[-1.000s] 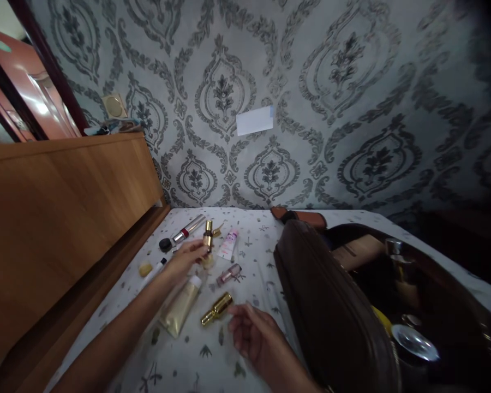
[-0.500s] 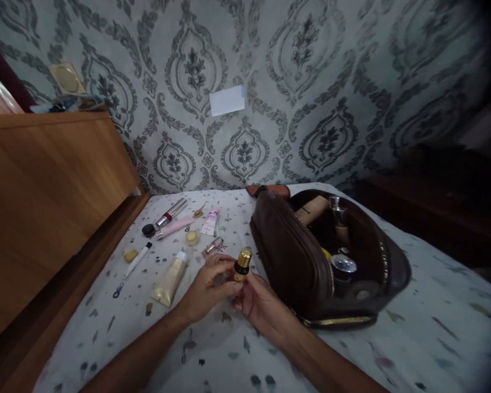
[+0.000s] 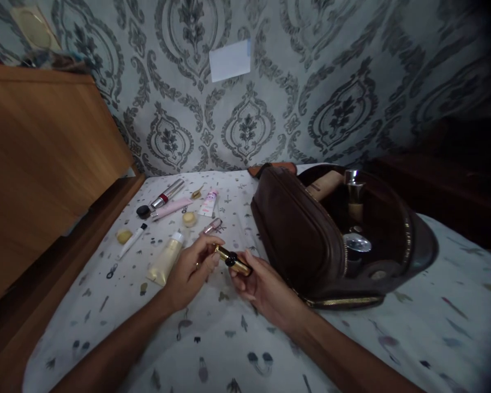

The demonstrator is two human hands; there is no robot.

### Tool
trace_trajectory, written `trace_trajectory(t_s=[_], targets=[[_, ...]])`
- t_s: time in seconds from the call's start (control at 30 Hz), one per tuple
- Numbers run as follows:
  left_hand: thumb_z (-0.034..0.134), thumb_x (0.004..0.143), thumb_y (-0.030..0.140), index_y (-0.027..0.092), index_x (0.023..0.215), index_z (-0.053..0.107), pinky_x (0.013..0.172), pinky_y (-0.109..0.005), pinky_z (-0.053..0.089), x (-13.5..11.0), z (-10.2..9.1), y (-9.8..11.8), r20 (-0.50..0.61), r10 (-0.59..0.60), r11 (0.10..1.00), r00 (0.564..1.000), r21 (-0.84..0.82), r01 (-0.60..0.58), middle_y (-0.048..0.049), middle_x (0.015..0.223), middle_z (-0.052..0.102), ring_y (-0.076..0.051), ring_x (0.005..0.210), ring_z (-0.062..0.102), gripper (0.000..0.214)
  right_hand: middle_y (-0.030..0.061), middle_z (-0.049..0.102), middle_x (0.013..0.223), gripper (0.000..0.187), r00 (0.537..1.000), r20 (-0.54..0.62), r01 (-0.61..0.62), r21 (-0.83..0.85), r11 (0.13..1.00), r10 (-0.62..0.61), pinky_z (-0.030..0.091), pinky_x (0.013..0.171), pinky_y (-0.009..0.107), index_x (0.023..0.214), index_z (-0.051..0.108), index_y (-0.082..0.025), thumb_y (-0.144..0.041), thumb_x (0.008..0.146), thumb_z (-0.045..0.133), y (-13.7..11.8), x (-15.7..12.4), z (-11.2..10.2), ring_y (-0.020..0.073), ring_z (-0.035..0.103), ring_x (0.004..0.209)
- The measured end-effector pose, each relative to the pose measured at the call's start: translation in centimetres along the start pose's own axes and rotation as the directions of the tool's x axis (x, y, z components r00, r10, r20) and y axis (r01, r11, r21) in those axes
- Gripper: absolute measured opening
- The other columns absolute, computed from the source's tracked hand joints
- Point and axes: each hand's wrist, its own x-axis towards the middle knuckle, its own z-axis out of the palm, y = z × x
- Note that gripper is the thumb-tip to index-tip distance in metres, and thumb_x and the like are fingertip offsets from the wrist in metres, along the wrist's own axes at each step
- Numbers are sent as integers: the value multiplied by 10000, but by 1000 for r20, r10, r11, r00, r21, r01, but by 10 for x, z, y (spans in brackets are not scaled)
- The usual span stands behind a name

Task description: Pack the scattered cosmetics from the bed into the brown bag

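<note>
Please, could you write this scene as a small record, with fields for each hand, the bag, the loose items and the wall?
Left hand: grips gold container at one end
Right hand: grips its other end
Bag: brown, open, right of the hands; silver-topped bottle inside
Beside left hand: beige tube, lying
Farther left: white tube, lying
Wall: patterned, with white paper

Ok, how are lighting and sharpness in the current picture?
Head view: dim overall, far right edge falling to black; head view: glare on the round lid, deep shadow inside the bag; head view: the bottle too soft to read any print.
</note>
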Motion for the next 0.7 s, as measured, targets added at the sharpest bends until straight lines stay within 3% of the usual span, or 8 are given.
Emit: trace_trajectory(t_s=[0.17,0.4,0.57,0.7], targets=[[440,991,382,179,1086,543,631,-230,393,-2,6,-2,56,65,997,996,46,-67,-2,819,541,-122,697,491,246,-71,505,499,554,997,-42,-69,-159,985,63,108,347,147,816,562,-185,-672,626,745,1,-2,0,27,292,359],[380,1007,305,180,956,502,607,-226,351,-2,6,3,91,158,955,983,238,-175,32,729,490,-103,625,446,182,-82,430,495,580,996,-81,9,-325,946,-38,110,346,155,691,474,-188,-740,669,651,8,-4,-1,15,218,364],[378,999,402,192,714,402,525,-227,278,-3,9,0,2,106,960,994,261,-103,58,608,367,-90,538,367,355,-62,392,515,618,975,-43,160,-547,822,-218,188,347,183,641,477,-185,-792,747,507,10,-7,-1,46,286,387],[309,996,518,196,627,343,498,-240,251,-2,6,-7,-49,34,977,998,212,-23,53,564,315,-93,511,329,490,-62,388,525,593,964,-15,206,-591,780,-265,204,357,196,659,480,-190,-770,781,486,11,-8,-2,56,286,399]])
